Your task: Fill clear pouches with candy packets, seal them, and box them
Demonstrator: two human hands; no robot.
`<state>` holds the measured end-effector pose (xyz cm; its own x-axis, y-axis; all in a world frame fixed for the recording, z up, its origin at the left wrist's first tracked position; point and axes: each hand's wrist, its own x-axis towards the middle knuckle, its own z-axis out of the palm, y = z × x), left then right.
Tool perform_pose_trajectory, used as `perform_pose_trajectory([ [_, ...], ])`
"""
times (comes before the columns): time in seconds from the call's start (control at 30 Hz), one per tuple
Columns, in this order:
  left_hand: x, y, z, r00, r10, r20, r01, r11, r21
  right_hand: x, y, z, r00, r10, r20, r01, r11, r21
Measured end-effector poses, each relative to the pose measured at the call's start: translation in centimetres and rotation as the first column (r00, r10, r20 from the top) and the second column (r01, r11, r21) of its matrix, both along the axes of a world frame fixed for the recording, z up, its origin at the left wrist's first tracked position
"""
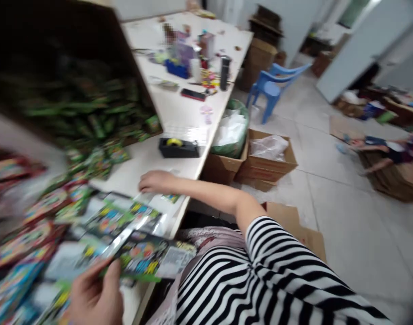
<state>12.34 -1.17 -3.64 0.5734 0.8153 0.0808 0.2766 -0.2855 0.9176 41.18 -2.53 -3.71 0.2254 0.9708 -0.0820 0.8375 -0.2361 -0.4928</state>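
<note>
At the bottom left, my left hand point(96, 289) pinches the edge of a black and green printed packet point(144, 257) between thumb and fingers. The packet has a clear plastic border and hangs over the table's front edge, close to my body. My right hand point(157, 181) is low over the white table, fingers bent and pressed together; what they hold, if anything, is hidden. Just beneath that wrist lies a small green packet point(171, 197). More green and black packets point(107, 216) in clear plastic lie between my hands. The picture is smeared by motion.
A dark open box point(139, 76) full of small green packets lies on its side at left. Red and blue packets point(20, 275) are piled nearby. A black tape dispenser point(179, 149) stands beyond my right hand. Cartons point(270, 167) and a blue chair point(270, 88) stand on the floor.
</note>
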Motion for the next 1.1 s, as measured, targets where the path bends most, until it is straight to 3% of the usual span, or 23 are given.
perform_pose_trajectory([
  [0.03, -0.4, 0.3, -0.7, 0.992, 0.112, 0.054, -0.111, 0.993, -0.026, -0.5, 0.0, 0.3, 0.994, -0.105, 0.033, 0.104, 0.994, 0.021],
  [0.07, -0.8, 0.5, -1.3, 0.982, 0.158, 0.101, -0.155, 0.987, -0.030, -0.7, 0.0, 0.4, 0.994, -0.106, 0.032, 0.105, 0.994, 0.033],
  [0.17, -1.7, 1.2, -2.1, 0.983, 0.147, 0.105, -0.149, 0.989, 0.005, 0.2, 0.9, -0.9, 0.999, -0.047, -0.001, 0.047, 0.996, 0.077],
  [0.33, -2.6, 0.9, -1.6, 0.977, 0.158, 0.140, -0.160, 0.987, 0.001, 1.5, 3.5, -4.4, 0.998, -0.060, 0.006, 0.059, 0.993, 0.100],
  [0.6, -2.8, 0.3, -2.0, 0.976, 0.159, 0.151, -0.153, 0.987, -0.049, 2.2, 3.1, -4.7, 0.989, -0.118, 0.086, 0.107, 0.987, 0.122],
  [0.7, -2.4, 0.3, -1.9, 0.978, 0.143, 0.150, -0.138, 0.990, -0.041, 2.6, 3.0, -5.1, 0.983, -0.174, -0.064, 0.182, 0.968, 0.172],
  [0.77, -2.1, 0.2, -1.7, 0.980, 0.128, 0.152, -0.124, 0.992, -0.035, 2.9, 3.0, -5.6, 0.918, -0.246, -0.311, 0.310, 0.935, 0.175],
  [0.83, -1.8, 0.0, -1.6, 0.982, 0.116, 0.152, -0.112, 0.993, -0.031, 3.4, 3.0, -6.0, 0.800, -0.312, -0.512, 0.431, 0.893, 0.130],
  [0.93, -1.7, 0.0, -1.6, 0.982, 0.113, 0.150, -0.109, 0.993, -0.034, 4.2, 2.6, -5.5, 0.697, -0.367, -0.615, 0.513, 0.855, 0.071],
  [1.03, -1.6, 0.0, -1.8, 0.979, 0.125, 0.162, -0.117, 0.992, -0.056, 3.8, 1.6, -3.2, 0.601, -0.323, -0.731, 0.529, 0.846, 0.061],
  [1.1, -1.4, 0.0, -1.9, 0.977, 0.126, 0.173, -0.115, 0.991, -0.070, 2.3, 0.6, -0.6, 0.538, -0.182, -0.823, 0.451, 0.887, 0.099],
])
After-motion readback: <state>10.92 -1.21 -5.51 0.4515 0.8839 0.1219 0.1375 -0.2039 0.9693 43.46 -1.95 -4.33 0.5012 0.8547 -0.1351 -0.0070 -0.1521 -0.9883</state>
